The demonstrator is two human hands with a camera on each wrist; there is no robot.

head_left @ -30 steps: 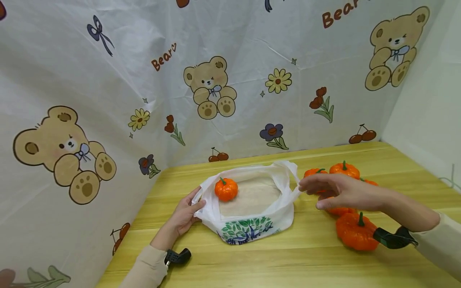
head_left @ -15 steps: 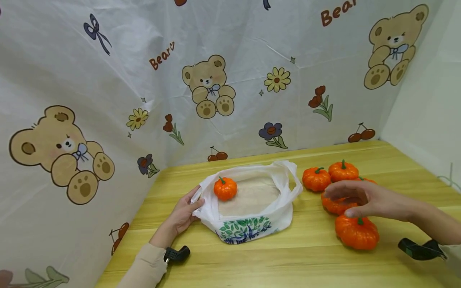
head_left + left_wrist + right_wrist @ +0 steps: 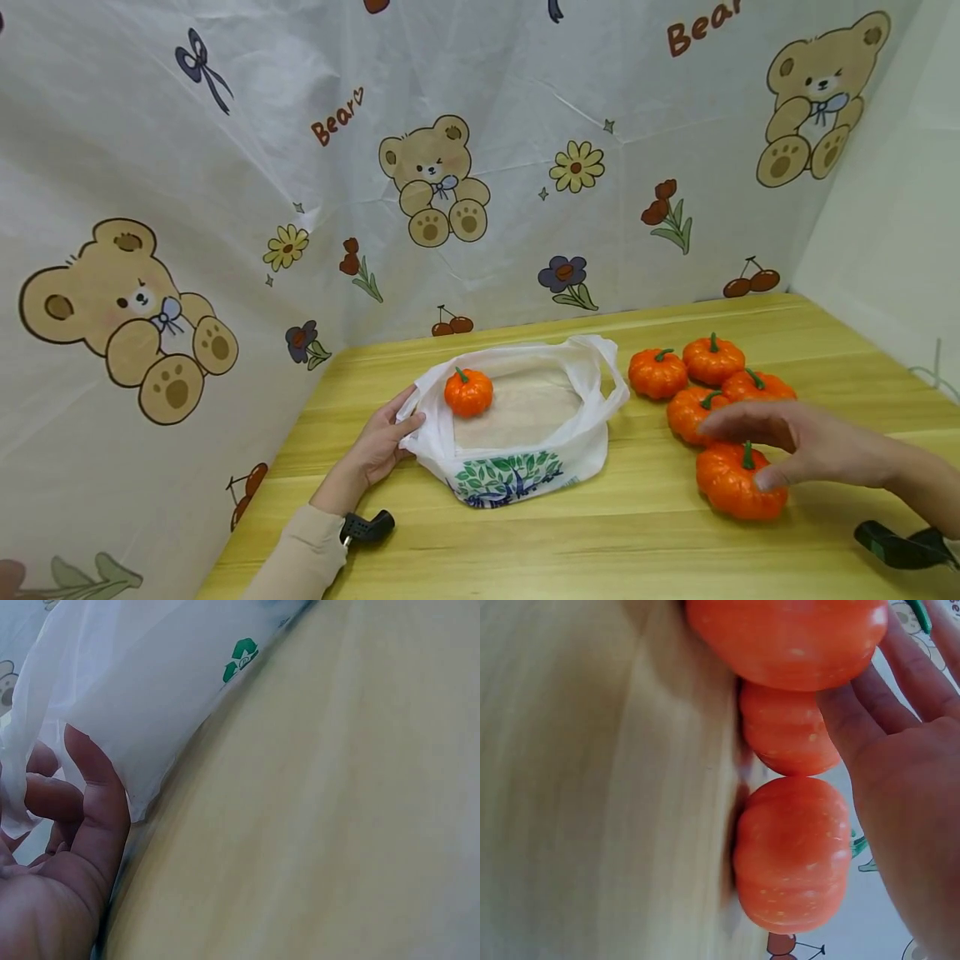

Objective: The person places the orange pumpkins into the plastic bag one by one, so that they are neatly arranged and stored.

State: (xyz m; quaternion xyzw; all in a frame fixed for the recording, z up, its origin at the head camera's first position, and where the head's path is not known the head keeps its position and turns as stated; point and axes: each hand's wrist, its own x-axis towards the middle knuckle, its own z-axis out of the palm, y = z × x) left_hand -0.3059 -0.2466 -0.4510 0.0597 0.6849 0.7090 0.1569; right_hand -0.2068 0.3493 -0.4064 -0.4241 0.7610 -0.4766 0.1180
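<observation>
My left hand grips the left handle of a white plastic bag printed with a green and blue tree. In the left wrist view its fingers curl around the thin plastic. The bag's mouth gapes upward, and a small orange pumpkin with a green stem shows inside, at its left. My right hand reaches in from the right over the nearest loose pumpkin, thumb and fingers spread apart. In the right wrist view the fingertips overlap the side of a pumpkin.
Several more pumpkins cluster behind the nearest one: a left one, a back one, a right one and a middle one. The wooden table ends at a bear-print curtain and a white wall on the right.
My right hand has let go of the bag's right handle and moved right and toward me, to the nearest pumpkin. The left hand keeps its hold.
</observation>
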